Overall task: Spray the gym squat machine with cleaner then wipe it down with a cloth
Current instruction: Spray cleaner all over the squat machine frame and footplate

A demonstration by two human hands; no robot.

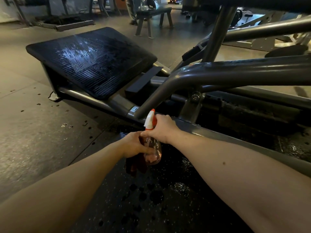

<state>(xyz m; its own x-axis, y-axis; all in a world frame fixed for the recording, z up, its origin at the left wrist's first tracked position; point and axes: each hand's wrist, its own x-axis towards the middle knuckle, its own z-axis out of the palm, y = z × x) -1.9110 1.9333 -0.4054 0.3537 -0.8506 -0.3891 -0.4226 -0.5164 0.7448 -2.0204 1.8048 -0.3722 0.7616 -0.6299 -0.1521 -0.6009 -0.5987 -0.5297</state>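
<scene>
The squat machine's black ribbed footplate [94, 63] tilts up at centre left, wet with a whitish patch of spray. Its grey steel frame tubes [218, 76] run to the right and along the floor. A clear spray bottle [153, 148] with a white and orange trigger head points toward the footplate. My right hand [161, 127] grips the bottle's neck and trigger. My left hand [134, 144] wraps the bottle's body and also holds a dark red cloth [136, 165] that hangs below it.
The dark rubber floor [168, 190] under my arms is wet, with drops scattered to the left. A bench [153, 15] stands at the back with a person's legs [132, 12] behind it. More gym equipment fills the far right and far left.
</scene>
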